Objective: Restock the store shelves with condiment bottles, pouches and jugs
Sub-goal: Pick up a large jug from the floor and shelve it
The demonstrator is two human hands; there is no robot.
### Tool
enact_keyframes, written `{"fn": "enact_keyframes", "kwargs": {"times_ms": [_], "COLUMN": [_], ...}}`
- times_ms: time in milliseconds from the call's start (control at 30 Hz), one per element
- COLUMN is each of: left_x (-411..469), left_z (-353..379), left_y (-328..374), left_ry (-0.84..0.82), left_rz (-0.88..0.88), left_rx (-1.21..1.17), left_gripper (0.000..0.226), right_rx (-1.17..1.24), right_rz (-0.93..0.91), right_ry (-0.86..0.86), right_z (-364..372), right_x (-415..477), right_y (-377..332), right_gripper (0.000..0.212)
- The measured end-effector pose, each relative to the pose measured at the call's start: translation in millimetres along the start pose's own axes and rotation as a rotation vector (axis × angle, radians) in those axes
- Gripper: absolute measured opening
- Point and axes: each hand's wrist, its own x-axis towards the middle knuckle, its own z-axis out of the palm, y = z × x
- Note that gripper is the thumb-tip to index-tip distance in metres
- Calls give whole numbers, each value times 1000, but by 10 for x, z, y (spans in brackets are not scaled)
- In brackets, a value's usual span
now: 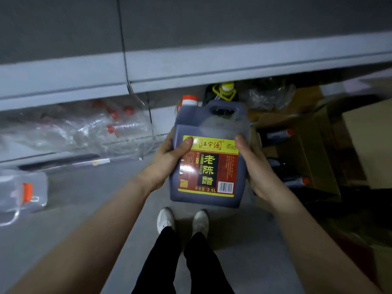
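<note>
Both hands, left hand [169, 160] and right hand [254, 166], grip a dark rectangular plastic vinegar jug [209, 153] with a red-and-yellow label, held above the grey floor [84, 198].

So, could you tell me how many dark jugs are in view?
2: one dark jug held between left hand and right hand; one yellow-capped jug behind it, below the shelf. More may be hidden in the cardboard box.

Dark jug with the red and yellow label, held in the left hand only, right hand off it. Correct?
No. In the head view the right hand also holds the dark jug, on its right side, while the left hand grips its left side. The label is red and yellow.
</note>
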Motion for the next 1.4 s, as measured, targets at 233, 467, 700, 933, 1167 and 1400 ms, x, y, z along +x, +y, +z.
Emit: {"fn": "enact_keyframes", "kwargs": {"times_ms": [233, 467, 700, 933, 1167, 1400], "left_x": [-679, -1256, -1730, -2132, -2346, -2359], "left_z": [150, 274, 397, 467, 437, 350], "left_y": [1112, 2070, 2905, 3503, 4077, 4771], "left_ry": [-58, -80, -116, -148, -159, -181], "left_rz": [230, 448, 655, 800, 906, 1029], "left_rx": [66, 111, 167, 239, 304, 317], "left_gripper": [62, 57, 62, 64, 68, 68], "right_rx": [-91, -88, -104, -114, -95, -50], "right_rz": [-215, -394, -594, -755, -877, -1011], "right_ry": [10, -59, -112, -131, -143, -122], "right_z": [116, 186, 237, 313, 428, 665], "right_x": [-718, -1261, -1765, -2136, -2268, -2254], "right_y": [-1160, -2079, -2925, -3512, -4100, -4702], "right_gripper": [29, 62, 69, 67, 68, 63]}}
